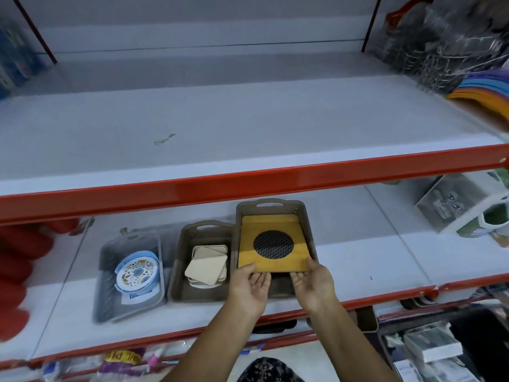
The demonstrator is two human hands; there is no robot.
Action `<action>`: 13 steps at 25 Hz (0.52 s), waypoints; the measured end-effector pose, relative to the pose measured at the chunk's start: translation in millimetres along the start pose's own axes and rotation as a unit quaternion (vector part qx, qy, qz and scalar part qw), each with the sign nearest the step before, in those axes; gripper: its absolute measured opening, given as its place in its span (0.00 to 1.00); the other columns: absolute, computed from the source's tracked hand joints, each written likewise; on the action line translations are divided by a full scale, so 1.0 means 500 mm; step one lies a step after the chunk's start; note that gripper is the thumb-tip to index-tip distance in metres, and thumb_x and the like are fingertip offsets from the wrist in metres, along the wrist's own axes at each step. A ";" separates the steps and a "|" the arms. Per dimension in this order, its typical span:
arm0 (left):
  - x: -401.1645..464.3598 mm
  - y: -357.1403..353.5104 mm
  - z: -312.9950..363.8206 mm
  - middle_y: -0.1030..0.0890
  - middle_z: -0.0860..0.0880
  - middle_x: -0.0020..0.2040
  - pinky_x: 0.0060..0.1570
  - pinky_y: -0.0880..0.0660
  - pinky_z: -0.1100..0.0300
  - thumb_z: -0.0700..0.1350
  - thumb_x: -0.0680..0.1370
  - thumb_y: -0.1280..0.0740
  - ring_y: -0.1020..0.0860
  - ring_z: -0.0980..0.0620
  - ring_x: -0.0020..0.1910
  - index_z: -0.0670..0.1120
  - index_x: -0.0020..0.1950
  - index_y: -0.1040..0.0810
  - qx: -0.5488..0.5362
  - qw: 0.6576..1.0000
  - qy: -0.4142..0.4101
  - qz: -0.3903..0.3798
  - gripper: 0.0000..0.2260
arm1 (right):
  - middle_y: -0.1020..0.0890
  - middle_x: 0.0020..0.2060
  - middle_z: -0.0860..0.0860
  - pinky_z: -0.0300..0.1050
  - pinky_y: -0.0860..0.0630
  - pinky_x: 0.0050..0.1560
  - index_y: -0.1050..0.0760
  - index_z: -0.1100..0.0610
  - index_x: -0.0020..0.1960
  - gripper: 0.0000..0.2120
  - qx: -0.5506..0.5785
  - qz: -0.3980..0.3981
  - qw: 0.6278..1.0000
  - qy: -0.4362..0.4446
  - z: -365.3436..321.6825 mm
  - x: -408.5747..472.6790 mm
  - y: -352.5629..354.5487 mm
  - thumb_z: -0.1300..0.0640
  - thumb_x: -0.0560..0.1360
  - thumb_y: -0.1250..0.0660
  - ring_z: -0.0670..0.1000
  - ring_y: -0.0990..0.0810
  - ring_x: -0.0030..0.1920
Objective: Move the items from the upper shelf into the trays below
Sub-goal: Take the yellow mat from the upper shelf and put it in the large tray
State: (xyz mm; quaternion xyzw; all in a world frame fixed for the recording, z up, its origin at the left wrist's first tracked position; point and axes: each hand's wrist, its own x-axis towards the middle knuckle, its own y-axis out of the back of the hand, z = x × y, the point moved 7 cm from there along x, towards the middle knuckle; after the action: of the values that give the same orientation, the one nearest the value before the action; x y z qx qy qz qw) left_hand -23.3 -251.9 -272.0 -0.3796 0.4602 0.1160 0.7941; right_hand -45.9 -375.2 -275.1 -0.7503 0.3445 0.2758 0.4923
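Three trays stand side by side on the lower shelf. A yellow wooden board [271, 224] with a black round mesh centre lies tilted in the right brown tray [309, 216]. My left hand [252, 283] and my right hand [314, 279] hold the board's near edge, palms up, thumbs on top. The middle brown tray [180, 260] holds a stack of beige square coasters [206, 267]. In the grey tray [104, 271] on the left lie round blue floral plates [136, 271]. The upper shelf [220, 128] is bare.
Red items [19, 260] fill the lower shelf's left end. A boxed mug [465, 205] stands at its right. Wire racks [446, 45] and coloured plastic plates [484, 89] sit at the upper shelf's right end. Packaged goods lie on the shelf below.
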 end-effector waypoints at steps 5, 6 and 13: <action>-0.003 0.000 -0.010 0.23 0.41 0.48 0.60 0.30 0.55 0.45 0.78 0.37 0.25 0.46 0.47 0.40 0.61 0.28 0.002 1.000 0.019 0.006 0.14 | 0.23 0.63 0.60 0.48 0.31 0.67 0.32 0.63 0.69 0.19 -0.042 0.078 0.996 -0.017 0.007 -0.007 0.001 0.64 0.79 0.43 0.57 0.25 0.62; 0.001 -0.001 -0.010 0.22 0.40 0.51 0.61 0.29 0.54 0.46 0.79 0.38 0.24 0.45 0.50 0.40 0.62 0.28 0.007 1.000 0.027 -0.002 0.15 | 0.24 0.65 0.60 0.49 0.31 0.68 0.31 0.63 0.69 0.19 -0.041 0.078 0.996 -0.019 0.007 -0.012 -0.006 0.64 0.78 0.43 0.57 0.25 0.62; 0.034 0.019 0.002 0.23 0.39 0.62 0.67 0.31 0.49 0.48 0.80 0.41 0.25 0.43 0.62 0.40 0.66 0.27 0.025 0.999 0.048 0.006 0.18 | 0.21 0.50 0.55 0.43 0.29 0.64 0.28 0.61 0.66 0.17 -0.079 0.108 0.991 -0.008 0.014 -0.008 0.009 0.65 0.77 0.40 0.51 0.23 0.46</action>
State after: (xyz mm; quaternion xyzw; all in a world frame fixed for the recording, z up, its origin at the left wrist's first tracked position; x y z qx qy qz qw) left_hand -18.7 -247.5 -290.3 -0.3620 0.5025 0.0909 0.7799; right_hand -52.6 -369.2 -276.9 -0.7431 0.3968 0.3599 0.4011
